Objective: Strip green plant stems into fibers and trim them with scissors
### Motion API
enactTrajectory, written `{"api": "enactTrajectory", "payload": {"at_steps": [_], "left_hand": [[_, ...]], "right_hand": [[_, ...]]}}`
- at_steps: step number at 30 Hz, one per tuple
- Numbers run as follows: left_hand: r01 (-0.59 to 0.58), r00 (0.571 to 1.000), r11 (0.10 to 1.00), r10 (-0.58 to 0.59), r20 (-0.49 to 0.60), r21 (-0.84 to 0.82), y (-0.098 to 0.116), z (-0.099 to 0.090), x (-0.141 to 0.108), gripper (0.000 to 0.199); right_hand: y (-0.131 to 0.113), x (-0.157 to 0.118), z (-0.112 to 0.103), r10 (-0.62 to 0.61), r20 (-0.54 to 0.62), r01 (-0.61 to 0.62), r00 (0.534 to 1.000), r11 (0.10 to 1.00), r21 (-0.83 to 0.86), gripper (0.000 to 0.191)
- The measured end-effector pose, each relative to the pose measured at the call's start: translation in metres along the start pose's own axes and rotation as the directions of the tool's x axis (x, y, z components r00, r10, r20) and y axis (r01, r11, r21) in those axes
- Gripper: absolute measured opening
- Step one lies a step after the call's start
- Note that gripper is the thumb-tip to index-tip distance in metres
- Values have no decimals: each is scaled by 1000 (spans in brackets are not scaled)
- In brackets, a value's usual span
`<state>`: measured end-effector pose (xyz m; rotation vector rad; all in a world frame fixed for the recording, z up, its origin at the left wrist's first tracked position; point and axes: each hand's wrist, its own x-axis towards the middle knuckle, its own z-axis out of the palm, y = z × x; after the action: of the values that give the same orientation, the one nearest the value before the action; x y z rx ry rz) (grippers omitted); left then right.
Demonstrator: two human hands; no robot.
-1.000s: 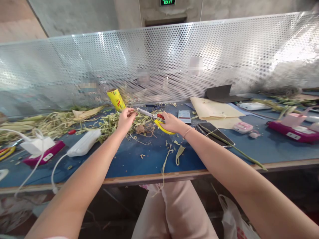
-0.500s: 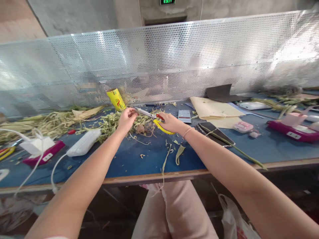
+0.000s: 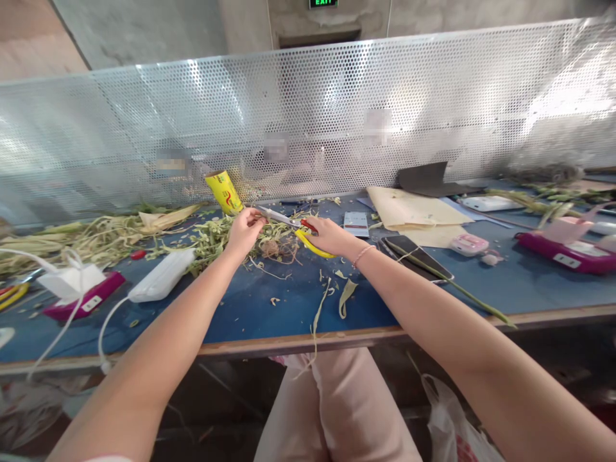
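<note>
My right hand (image 3: pixel 327 236) is closed around the red and yellow handles of a pair of scissors (image 3: pixel 279 217). The metal blades point left toward my left hand (image 3: pixel 248 226), and their tips come close to its fingertips. Thumb and fingers of my left hand are pinched together; whatever sits between them is too small or hidden to make out. Just behind that hand a yellow printed tube (image 3: pixel 224 192) leans to the left. Under and around both hands lies a heap of green plant trimmings (image 3: pixel 212 240), with a tangle of brown roots or fibres (image 3: pixel 272 249) below the blades.
A white power bank (image 3: pixel 162 276) and a magenta power strip (image 3: pixel 84 298) with cables lie left. Rightward are a black phone (image 3: pixel 416 256) under a green stalk, brown paper (image 3: pixel 418 212), a pink case (image 3: pixel 469 244) and another power strip (image 3: pixel 568 253). A perforated metal screen (image 3: pixel 317 122) stands behind the table.
The scissors and my right hand have shifted very slightly to the left. My left hand and the things on the table look the same.
</note>
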<state>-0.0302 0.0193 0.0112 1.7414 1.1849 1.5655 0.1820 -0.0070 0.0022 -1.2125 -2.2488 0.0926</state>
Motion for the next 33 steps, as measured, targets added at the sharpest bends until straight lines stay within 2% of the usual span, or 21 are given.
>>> {"api": "enactTrajectory", "payload": {"at_steps": [12,22,25,27,30,33], "left_hand": [[36,999,999,-35,-23,17,5,1,-1,11],[45,998,999,-46,-37,-29,4,1,-1,14],[76,994,991,-83,-66,-110,7,1,-1,16],[116,989,968,-134,-66,-222,11,0,0,17],[190,976,893,-217,-20,-408,17,-3,2,15],[220,966,836,-259,-8,-502,20,-6,4,7]], "right_hand": [[2,4,-1,24,34,-24,999,1000,-1,15],[11,8,9,61,-24,-61,998,998,1,17],[14,8,11,92,-43,-94,995,995,-31,21],[14,8,10,136,-58,-138,989,990,-30,23],[13,7,7,189,-77,-191,979,982,-11,24],[12,6,4,191,-90,-193,977,981,-12,20]]}}
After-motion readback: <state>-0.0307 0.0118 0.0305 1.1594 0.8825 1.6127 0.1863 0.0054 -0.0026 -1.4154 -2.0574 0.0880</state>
